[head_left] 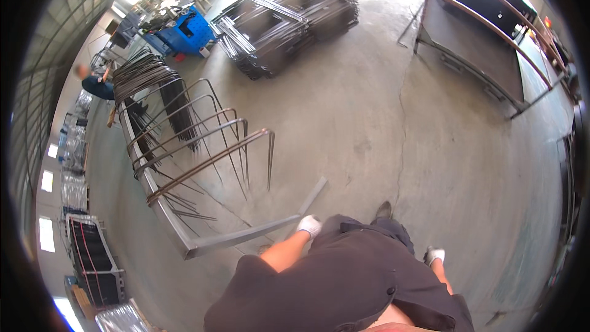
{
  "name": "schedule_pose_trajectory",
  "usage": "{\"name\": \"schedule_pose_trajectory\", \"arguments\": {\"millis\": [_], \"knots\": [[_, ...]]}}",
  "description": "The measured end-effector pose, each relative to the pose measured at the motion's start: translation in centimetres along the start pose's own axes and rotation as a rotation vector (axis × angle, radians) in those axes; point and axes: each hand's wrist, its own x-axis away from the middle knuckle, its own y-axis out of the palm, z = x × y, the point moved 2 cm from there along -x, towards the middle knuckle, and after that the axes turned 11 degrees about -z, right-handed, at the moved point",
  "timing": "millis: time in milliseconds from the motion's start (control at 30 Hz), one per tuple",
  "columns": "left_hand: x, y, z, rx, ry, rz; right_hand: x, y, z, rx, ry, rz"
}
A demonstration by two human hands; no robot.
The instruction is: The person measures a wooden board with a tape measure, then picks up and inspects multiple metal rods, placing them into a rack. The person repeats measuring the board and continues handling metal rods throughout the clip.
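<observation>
One co-worker (98,87): beside the rack's far end.
Grey rack (174,224): left of the person.
Bent rods (209,161): hung across the rack's beam, bunched at the far end.
Left hand (310,225): gloved, beside the foot bar (246,234); opening and grip can't be told.
Right hand (435,254): gloved, low beside the body, opening and grip also unclear.
</observation>
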Motion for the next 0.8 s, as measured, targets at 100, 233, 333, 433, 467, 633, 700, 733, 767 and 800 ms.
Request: {"name": "schedule_pose_trajectory", "arguments": {"millis": [100, 233, 333, 433, 467, 633, 700, 733, 767, 800], "knots": [[-0.3, -4.4, 9.2, 0.137, 0.197, 0.057, -9.2, -7.5, -13.7, 0.356, -0.234, 0.150], [-5.2, -8.7, 17.5, 0.422, 0.219, 0.224, -10.2, -8.8, -38.7, 0.439, -0.507, 0.188], [-10.4, -12.0, 21.5, 0.415, 0.232, 0.132, -10.3, -4.2, -54.5, 0.352, -0.781, 0.145], [-15.6, -19.7, 26.1, 0.405, 0.214, 0.216, -9.4, 1.3, -65.9, 0.200, -0.846, -0.025], [-18.4, -22.5, 26.7, 0.457, 0.229, 0.254, -9.4, 3.1, -68.4, 0.211, -0.862, -0.046], [-27.3, -38.4, 28.3, 0.585, 0.280, 0.316, -10.1, 9.9, -78.2, 0.556, -0.752, -0.074], [-30.2, -44.3, 27.4, 0.499, 0.306, 0.377, -11.6, 12.0, -81.2, 0.500, -0.652, -0.129], [-30.4, -47.4, 27.5, 0.509, 0.283, 0.409, -12.2, 12.8, -82.8, 0.466, -0.571, -0.145], [-31.4, -49.6, 26.0, 0.556, 0.298, 0.461, -12.5, 13.8, -84.7, 0.438, -0.494, -0.163], [-32.7, -51.3, 24.7, 0.608, 0.336, 0.580, -12.9, 15.3, -86.6, 0.399, -0.430, -0.206]]}}
